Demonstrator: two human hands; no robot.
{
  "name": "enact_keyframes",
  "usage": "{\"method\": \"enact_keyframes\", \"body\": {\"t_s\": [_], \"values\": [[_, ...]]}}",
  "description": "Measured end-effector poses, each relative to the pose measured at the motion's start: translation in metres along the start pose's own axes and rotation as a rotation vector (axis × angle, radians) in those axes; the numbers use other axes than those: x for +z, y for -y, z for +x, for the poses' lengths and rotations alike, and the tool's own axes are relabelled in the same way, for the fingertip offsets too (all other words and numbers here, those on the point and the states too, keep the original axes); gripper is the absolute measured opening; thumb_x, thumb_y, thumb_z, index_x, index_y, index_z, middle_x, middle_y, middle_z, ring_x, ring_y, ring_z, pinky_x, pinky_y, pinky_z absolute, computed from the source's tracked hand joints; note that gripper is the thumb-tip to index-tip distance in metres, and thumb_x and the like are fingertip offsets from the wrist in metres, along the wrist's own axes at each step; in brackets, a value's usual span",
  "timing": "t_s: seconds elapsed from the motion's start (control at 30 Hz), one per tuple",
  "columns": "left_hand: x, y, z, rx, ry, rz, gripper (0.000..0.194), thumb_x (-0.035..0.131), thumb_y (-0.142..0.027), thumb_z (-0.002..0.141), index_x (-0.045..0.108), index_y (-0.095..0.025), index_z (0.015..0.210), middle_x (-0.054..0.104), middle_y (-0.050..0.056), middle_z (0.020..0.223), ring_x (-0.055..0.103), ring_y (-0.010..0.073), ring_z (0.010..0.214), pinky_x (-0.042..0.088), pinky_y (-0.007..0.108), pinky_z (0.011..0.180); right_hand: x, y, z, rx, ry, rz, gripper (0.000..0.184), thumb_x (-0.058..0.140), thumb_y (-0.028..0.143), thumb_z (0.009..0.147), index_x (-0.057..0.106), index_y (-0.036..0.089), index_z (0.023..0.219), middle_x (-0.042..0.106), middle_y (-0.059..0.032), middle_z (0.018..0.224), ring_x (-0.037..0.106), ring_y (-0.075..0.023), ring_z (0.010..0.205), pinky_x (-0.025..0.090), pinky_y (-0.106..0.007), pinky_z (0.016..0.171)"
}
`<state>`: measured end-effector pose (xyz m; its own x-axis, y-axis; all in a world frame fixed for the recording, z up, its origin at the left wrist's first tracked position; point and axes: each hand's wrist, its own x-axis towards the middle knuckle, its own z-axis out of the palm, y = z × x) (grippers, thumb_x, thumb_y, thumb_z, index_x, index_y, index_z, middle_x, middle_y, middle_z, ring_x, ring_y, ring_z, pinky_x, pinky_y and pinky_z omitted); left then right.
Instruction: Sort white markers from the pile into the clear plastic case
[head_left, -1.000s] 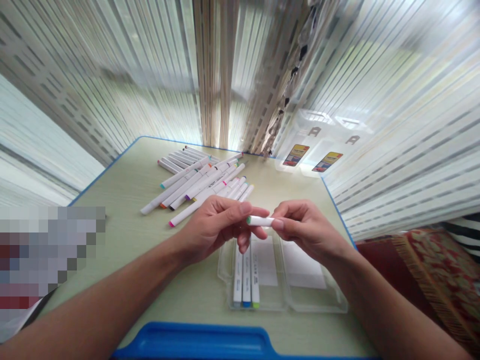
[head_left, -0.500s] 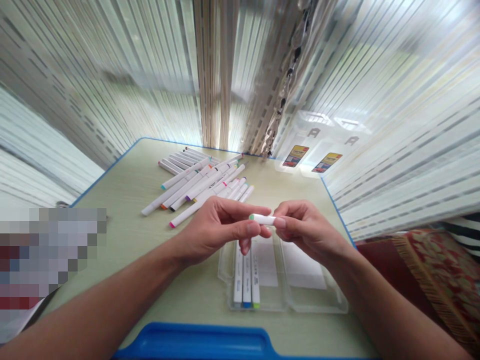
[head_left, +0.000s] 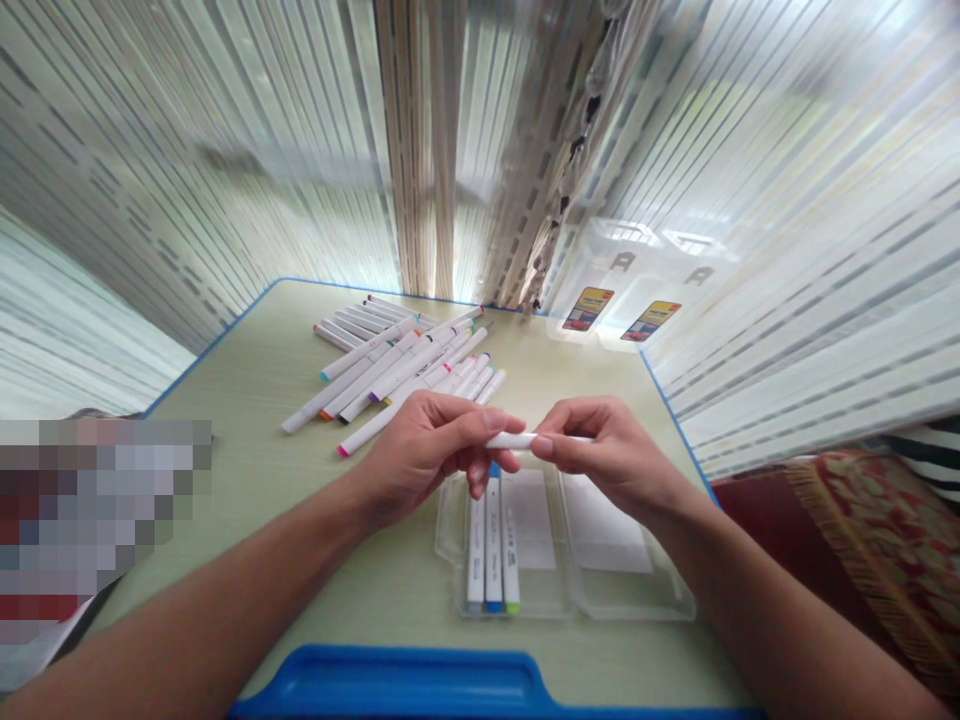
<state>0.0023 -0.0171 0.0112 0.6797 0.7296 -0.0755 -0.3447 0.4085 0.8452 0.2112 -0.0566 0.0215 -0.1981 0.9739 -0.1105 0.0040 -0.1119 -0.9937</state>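
Observation:
A white marker (head_left: 514, 441) lies level between my two hands, above an open clear plastic case (head_left: 540, 598). My left hand (head_left: 435, 445) is closed on its left end, thumb on top, hiding the tip. My right hand (head_left: 600, 445) pinches the marker's right part between thumb and fingers. In the case's left half, three white markers (head_left: 493, 550) lie side by side, with grey, blue and lime-green ends toward me. White paper sheets (head_left: 606, 525) show in both halves. Beyond my left hand, a loose pile of white markers (head_left: 397, 365) with coloured ends covers part of the table.
The pale green table (head_left: 225, 400) has a blue rim and a blue tray (head_left: 405, 685) at its near edge. Two clear cases (head_left: 589, 308) with labels stand at the back right. String curtains (head_left: 322, 150) hang behind. A patterned fringed cloth (head_left: 862, 540) is at the right.
My left fingers have slid over the marker's green left end, which is now covered. More of the marker's right part shows by my right hand. The pile and case stay put.

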Motion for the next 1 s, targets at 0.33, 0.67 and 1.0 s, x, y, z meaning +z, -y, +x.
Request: {"method": "enact_keyframes", "body": {"t_s": [0.33, 0.67, 1.0], "values": [[0.0013, -0.0024, -0.0002, -0.095, 0.042, -0.092, 0.025, 0.083, -0.035, 0.077, 0.081, -0.012, 0.086, 0.076, 0.009, 0.068, 0.057, 0.0083, 0.046, 0.05, 0.019, 0.045, 0.0001, 0.0017, -0.0002, 0.011, 0.028, 0.027, 0.023, 0.088, 0.033, 0.069, 0.074, 0.015, 0.067, 0.06, 0.002, 0.053, 0.044, -0.0082, 0.049, 0.031, -0.023, 0.048], [0.0012, -0.0061, -0.0038, 0.071, 0.008, 0.129, 0.023, 0.083, -0.026, 0.078, 0.081, -0.017, 0.099, 0.08, 0.009, 0.079, 0.06, 0.0084, 0.048, 0.054, 0.021, 0.05, -0.0014, 0.0011, 0.0016, 0.01, 0.008, 0.074, 0.026, 0.088, 0.036, 0.069, 0.073, 0.015, 0.066, 0.058, 0.0026, 0.053, 0.042, -0.0071, 0.049, 0.028, -0.023, 0.047], [-0.0007, -0.0076, 0.0007, 0.15, -0.216, 0.556, 0.022, 0.073, -0.032, 0.086, 0.082, -0.012, 0.092, 0.077, 0.008, 0.069, 0.059, 0.0096, 0.048, 0.051, 0.021, 0.052, 0.0009, 0.0018, 0.0026, -0.077, -0.148, -0.283, 0.033, 0.086, 0.047, 0.069, 0.077, 0.015, 0.07, 0.067, -0.0027, 0.062, 0.053, -0.0137, 0.059, 0.037, -0.027, 0.054]]}}
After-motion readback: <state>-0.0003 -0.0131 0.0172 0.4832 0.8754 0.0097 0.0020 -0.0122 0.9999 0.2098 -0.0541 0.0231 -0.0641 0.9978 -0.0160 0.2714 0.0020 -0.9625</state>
